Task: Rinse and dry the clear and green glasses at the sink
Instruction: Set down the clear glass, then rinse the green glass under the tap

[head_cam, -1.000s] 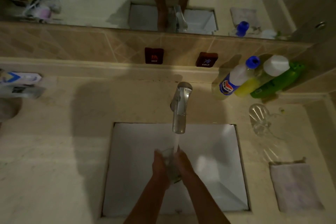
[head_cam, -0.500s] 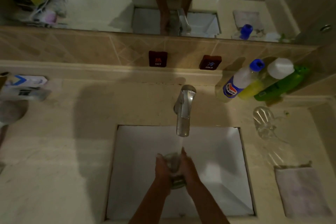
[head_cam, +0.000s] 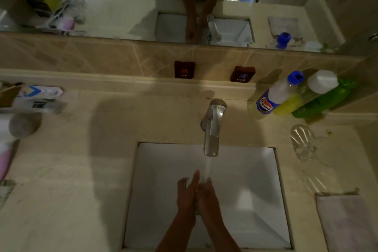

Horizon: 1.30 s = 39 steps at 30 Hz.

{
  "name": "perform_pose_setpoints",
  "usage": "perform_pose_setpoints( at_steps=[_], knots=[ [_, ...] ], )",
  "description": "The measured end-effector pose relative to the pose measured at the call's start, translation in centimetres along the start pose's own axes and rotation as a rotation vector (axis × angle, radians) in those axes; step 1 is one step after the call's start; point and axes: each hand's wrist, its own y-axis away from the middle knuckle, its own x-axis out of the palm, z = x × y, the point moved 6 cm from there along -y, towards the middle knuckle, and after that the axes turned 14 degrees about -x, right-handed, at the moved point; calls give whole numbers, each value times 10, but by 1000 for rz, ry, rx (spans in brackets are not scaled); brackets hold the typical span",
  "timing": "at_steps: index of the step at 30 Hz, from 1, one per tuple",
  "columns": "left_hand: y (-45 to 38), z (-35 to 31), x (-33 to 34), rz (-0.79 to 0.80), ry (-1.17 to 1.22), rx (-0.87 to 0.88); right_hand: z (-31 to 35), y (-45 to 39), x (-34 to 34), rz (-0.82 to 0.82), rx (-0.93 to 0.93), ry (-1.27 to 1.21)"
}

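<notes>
1. Sink: rinse step in hand; tap at 12 o'clock runs onto both hands.
2. Left hand and right hand: pressed together; grip cannot be told.
3. Clear glass: on bench at 2 o'clock.
4. Green glass: hidden between palms, if held. Next, judged: turn it under the stream.

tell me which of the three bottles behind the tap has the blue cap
The leftmost bottle, nearest the tap: blue cap, blue label. The yellow bottle beside it has no clear cap of its own, and the green bottle seems white-capped.
</notes>
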Motion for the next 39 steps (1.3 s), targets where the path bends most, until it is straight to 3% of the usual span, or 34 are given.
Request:
perform_pose_setpoints(
  at_steps=[5, 10, 14, 16, 21, 28, 33, 36, 39],
  knots=[
    [1, 1, 1, -18, 44, -17, 7, 7, -4, -90, -51, -93],
    [10, 2, 10, 39, 83, -79, 5, -29, -10, 52, 41, 201],
    [6, 5, 6, 54, 71, -63, 18, -21, -15, 125, 69, -81],
    [-1, 7, 2, 21, 145, -39, 18, -12, -12, 125, 88, -89],
    [13, -8, -1, -4, 48, 58, 3, 9, 2, 46, -147, 75],
    [18, -4, 4, 152, 87, 7, 12, -2, -12, -80, -181, 45],
    [25, -8, 9, 264, 56, -9, 16, -25, -27, 41, 19, -17],
    [29, -9, 15, 383, -7, -34, 18, -25, -30, 81, 14, -74],
    [31, -10, 18, 337, 49, -56, 15, -16, -21, 65, -3, -52]
  ],
)
